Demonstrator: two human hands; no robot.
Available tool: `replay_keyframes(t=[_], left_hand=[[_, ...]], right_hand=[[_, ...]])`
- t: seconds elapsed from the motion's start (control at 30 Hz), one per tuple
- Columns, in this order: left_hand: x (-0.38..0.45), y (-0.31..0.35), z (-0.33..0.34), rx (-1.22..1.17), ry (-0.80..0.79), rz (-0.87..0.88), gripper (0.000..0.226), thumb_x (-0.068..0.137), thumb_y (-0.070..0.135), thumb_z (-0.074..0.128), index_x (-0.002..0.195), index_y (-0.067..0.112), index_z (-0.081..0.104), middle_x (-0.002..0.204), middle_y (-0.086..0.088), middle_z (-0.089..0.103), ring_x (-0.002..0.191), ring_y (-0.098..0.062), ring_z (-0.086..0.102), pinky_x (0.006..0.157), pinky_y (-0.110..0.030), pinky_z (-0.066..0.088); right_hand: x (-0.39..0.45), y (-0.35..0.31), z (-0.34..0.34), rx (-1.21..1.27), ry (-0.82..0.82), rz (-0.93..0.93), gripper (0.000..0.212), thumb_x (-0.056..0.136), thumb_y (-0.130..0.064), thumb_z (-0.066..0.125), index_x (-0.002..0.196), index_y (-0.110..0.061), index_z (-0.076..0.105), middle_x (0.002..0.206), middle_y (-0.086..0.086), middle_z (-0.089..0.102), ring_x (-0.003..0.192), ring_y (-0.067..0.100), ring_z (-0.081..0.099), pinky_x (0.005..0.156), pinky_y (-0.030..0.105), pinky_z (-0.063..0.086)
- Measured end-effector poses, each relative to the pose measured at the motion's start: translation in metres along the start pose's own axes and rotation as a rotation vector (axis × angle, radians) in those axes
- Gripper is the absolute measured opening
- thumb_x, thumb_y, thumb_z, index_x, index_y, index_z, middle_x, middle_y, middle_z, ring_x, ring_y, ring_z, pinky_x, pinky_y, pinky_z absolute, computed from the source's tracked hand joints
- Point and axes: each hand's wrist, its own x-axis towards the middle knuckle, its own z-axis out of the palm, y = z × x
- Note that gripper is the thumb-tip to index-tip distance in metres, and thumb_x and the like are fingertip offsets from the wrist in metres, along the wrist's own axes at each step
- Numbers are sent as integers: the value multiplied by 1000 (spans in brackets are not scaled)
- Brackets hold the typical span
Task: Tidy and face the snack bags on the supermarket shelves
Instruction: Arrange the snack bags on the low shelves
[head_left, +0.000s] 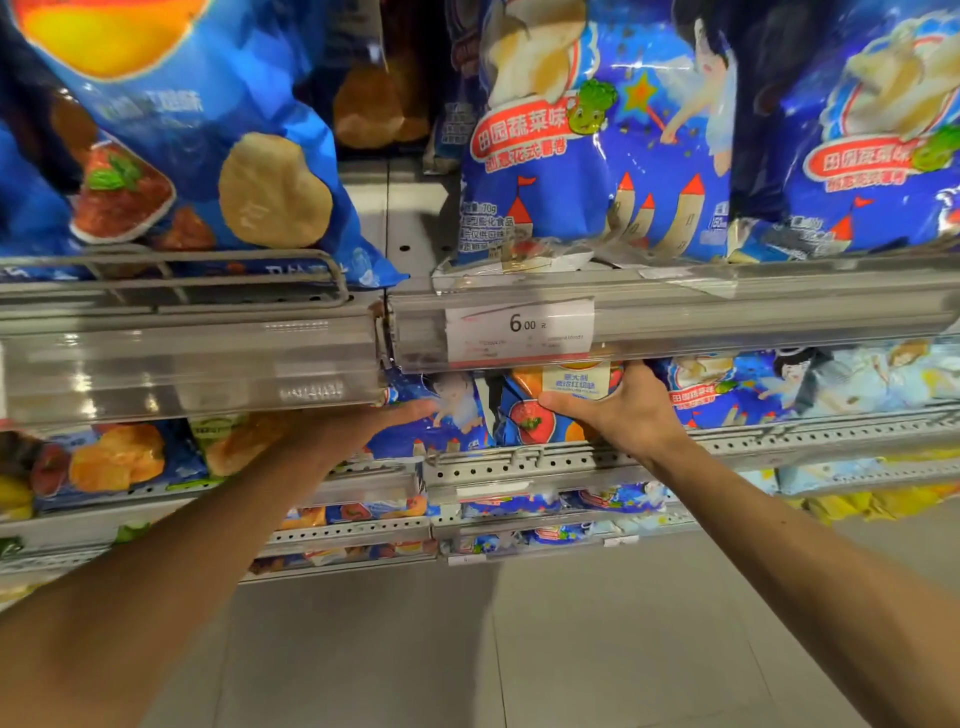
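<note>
On the second shelf down, just under the clear plastic price rail (727, 312), the right hand (631, 410) holds a glossy blue crinkled snack bag with a red tomato picture and a pale label (540, 410). The thumb lies across the bag's front below the label and the fingers wrap over its right edge, so this grip is closed around the bag. The bag stands upright at the front of the shelf, behind a grey perforated metal shelf lip (571, 457).

Just to its left stands a shiny blue foil bag printed with a cartoon figure and castle turrets (447, 415). The left hand (384, 421) reaches in flat, fingers straight and together, fingertips touching that bag's lower left face; this grip is spread and holds nothing.

A white paper price tag reading 6.00 (519, 330) sits in the rail directly above the held bag. On the top shelf a large puffy blue crisp bag with round pale crisps pictured (208, 145) leans over a grey wire front fence (208, 275), and blue castle-print bags with a red oval label (597, 145) stand at right.
</note>
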Motion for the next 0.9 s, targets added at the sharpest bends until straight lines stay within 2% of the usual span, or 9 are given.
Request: replay_keyframes(t=[0.07,0.13,0.2,0.27,0.33,0.53,0.67,0.8,0.9], left_hand=[[2,0,-2,-4,-8,28,70,36,72,88,97,43,68,107,9,71,97,-11,66,91,-36,52],[1,-1,-3,-10,32,40,77,34,75,87,102,46,64,114,9,68,100,-9,63,94,-37,51],[-3,1,-2,-35,22,35,60,40,74,86,92,51,66,109,14,68,94,-1,60,85,-31,50],[-7,4,-1,-50,16,16,72,38,77,85,100,45,67,111,11,69,102,-10,63,87,-35,51],[-9,7,0,-43,45,12,89,35,79,82,113,40,65,119,7,67,110,-16,61,85,-34,50],[-21,14,4,-122,96,36,73,39,75,84,102,44,64,109,17,61,104,-12,53,85,-32,41],[-32,14,1,-215,164,2,68,54,56,89,114,33,69,120,4,67,114,-21,59,102,-43,45],[-40,26,-3,-330,30,-61,39,88,34,72,122,17,67,129,-10,65,111,-24,63,99,-38,48],[-51,31,-2,-385,21,-79,55,61,45,86,109,21,73,113,-5,74,100,-21,70,95,-39,52]], right_hand=[[1,0,0,-24,-39,25,102,38,-74,83,121,-18,65,104,-4,75,98,14,71,89,35,60],[0,-3,0,4,-44,31,101,39,-72,85,119,-12,68,101,2,76,95,20,73,90,41,61],[-2,-6,-1,42,-16,48,96,45,-68,87,107,3,71,82,11,74,75,27,70,78,37,61],[-5,-10,-2,50,24,87,88,51,-66,88,88,12,70,65,24,60,59,25,53,60,34,50],[-9,-15,-4,59,55,117,84,56,-63,88,82,15,70,69,31,65,58,21,50,58,35,47],[-29,-33,-23,85,115,81,72,58,-62,89,74,6,74,57,13,67,47,12,53,53,31,48],[-50,-32,-39,115,59,21,84,46,-74,85,94,-8,73,84,14,77,78,30,76,75,47,64],[-67,-24,-50,188,62,13,87,44,-63,94,116,-26,63,98,-12,78,93,8,75,91,41,60],[-80,-22,-56,251,61,26,83,46,-56,94,116,-27,63,97,-13,79,93,7,75,92,41,60]])
